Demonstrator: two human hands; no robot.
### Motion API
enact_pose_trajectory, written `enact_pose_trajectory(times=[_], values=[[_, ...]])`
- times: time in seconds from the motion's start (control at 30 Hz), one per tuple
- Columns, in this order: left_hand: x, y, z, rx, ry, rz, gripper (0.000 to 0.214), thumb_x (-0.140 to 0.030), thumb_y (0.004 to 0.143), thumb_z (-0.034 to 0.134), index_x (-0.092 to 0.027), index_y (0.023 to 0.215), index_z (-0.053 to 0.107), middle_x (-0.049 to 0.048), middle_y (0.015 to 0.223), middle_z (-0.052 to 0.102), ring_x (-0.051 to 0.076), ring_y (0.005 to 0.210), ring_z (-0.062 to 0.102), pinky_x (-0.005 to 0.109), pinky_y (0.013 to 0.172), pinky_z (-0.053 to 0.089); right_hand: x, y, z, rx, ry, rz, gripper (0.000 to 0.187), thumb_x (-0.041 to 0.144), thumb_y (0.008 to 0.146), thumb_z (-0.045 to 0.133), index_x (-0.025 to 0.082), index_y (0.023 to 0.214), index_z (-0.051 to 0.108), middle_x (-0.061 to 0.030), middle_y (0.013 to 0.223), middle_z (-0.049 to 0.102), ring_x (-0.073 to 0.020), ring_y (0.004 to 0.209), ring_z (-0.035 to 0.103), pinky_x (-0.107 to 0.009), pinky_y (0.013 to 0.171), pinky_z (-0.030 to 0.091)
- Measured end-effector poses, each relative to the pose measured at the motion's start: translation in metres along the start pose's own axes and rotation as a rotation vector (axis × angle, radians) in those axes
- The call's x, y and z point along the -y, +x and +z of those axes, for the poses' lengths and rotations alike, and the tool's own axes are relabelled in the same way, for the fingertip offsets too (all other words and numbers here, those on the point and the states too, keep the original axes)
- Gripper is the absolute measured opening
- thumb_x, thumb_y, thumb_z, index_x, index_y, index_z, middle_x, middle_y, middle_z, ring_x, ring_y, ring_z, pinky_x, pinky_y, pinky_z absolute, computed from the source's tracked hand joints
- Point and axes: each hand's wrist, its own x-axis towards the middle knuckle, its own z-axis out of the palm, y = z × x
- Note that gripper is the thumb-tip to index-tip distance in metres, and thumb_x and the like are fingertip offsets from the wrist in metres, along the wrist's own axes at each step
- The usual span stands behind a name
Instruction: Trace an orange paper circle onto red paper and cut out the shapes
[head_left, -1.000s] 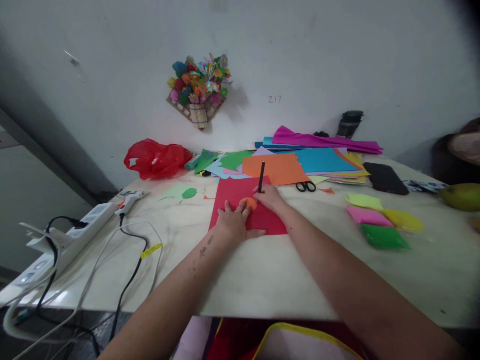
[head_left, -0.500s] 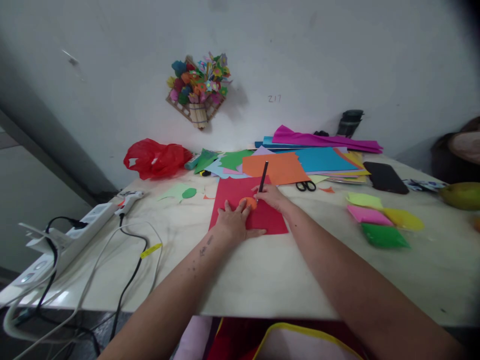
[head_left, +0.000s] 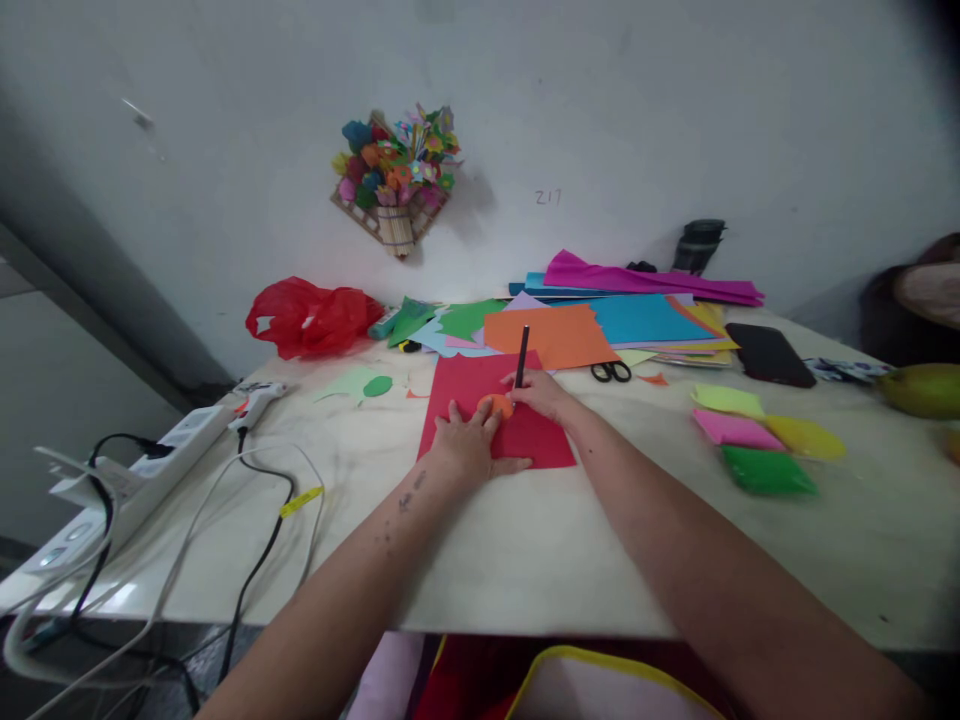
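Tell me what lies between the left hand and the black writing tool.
In the head view, an orange disc lies there on the red sheet, partly covered by the left hand; the black writing tool is at its right side.

Black pen [head_left: 522,356] more upright than just before (top end farther left)

single head-worn view, facing forward and down across table [head_left: 570,570], red paper [head_left: 472,378] near centre, wall [head_left: 637,120] beyond

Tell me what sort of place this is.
Probably a craft workspace: the table holds black-handled scissors and piled coloured paper, and artificial-looking flowers hang on the wall.
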Motion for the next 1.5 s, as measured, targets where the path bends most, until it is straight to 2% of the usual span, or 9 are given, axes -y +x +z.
enact_pose_trajectory(times=[0.17,0.3,0.67,0.93,1.1,1.33,1.4,1.5], values=[[-0.001,0.0,-0.001,0.009,0.009,-0.004,0.094,-0.081,0.063,0.014,-0.024,0.138,0.014,-0.0001,0.145,0.008,0.046,0.124,0.01,0.056,0.092,0.025,-0.001,0.001,0.0,-0.016,-0.026,0.001,0.016,0.013,0.061,0.058,0.015,0.075,0.063,-0.0056,0.09,0.064,-0.0163,0.086,0.058,-0.028,0.078,0.044],[0.0,0.001,0.0,0.019,0.008,0.001,0.095,-0.081,0.062,0.015,-0.024,0.138,0.013,-0.0008,0.145,0.006,0.046,0.124,0.009,0.056,0.092,0.025,-0.001,0.001,0.0,-0.015,-0.008,0.015,0.019,0.014,0.062,0.057,0.015,0.08,0.063,-0.0058,0.089,0.064,-0.0155,0.081,0.059,-0.028,0.074,0.046],[0.001,0.002,0.001,0.001,-0.002,0.004,0.093,-0.08,0.063,0.018,-0.025,0.137,0.017,0.0004,0.145,0.008,0.047,0.123,0.01,0.056,0.091,0.025,0.002,-0.001,-0.001,-0.08,-0.005,0.036,0.015,0.016,0.062,0.058,0.016,0.075,0.065,-0.0015,0.072,0.064,-0.0138,0.074,0.059,-0.027,0.074,0.045],[0.002,0.002,0.002,-0.007,0.006,0.008,0.089,-0.078,0.066,0.018,-0.025,0.137,0.016,0.0018,0.145,0.007,0.047,0.123,0.011,0.055,0.091,0.025,-0.002,0.003,0.0,-0.145,-0.076,0.029,0.013,0.022,0.065,0.057,0.015,0.074,0.065,-0.0049,0.076,0.065,-0.0157,0.074,0.06,-0.029,0.072,0.045],[0.003,0.003,0.005,-0.009,0.001,0.011,0.09,-0.079,0.065,0.019,-0.026,0.137,0.015,-0.0003,0.145,0.006,0.046,0.124,0.01,0.056,0.092,0.024,-0.003,0.002,-0.002,-0.168,-0.015,0.036,0.013,0.023,0.066,0.055,0.016,0.07,0.065,-0.003,0.07,0.065,-0.0149,0.073,0.06,-0.027,0.071,0.045],[0.002,0.0,0.0,-0.009,-0.021,0.005,0.088,-0.078,0.066,0.021,-0.026,0.137,0.017,0.0004,0.145,0.008,0.046,0.124,0.011,0.057,0.093,0.023,0.007,-0.006,-0.003,-0.056,0.132,0.022,0.016,0.02,0.062,0.058,0.015,0.075,0.065,-0.0035,0.074,0.066,-0.0139,0.071,0.059,-0.025,0.069,0.045],[0.003,0.0,-0.002,-0.009,-0.027,0.006,0.084,-0.076,0.069,0.019,-0.027,0.137,0.018,-0.0001,0.144,0.011,0.043,0.126,0.009,0.058,0.095,0.017,0.01,-0.007,-0.003,-0.011,0.169,-0.025,0.015,0.022,0.062,0.059,0.015,0.073,0.065,-0.0036,0.075,0.066,-0.0142,0.073,0.059,-0.026,0.07,0.045],[0.009,0.002,-0.003,-0.053,-0.012,0.053,0.077,-0.072,0.073,0.016,-0.028,0.136,0.022,-0.002,0.143,0.018,0.036,0.129,0.0,0.058,0.099,0.002,0.013,-0.009,-0.003,0.049,0.2,-0.059,0.014,0.025,0.062,0.06,0.014,0.069,0.065,-0.0047,0.073,0.066,-0.0152,0.074,0.06,-0.027,0.072,0.045]])
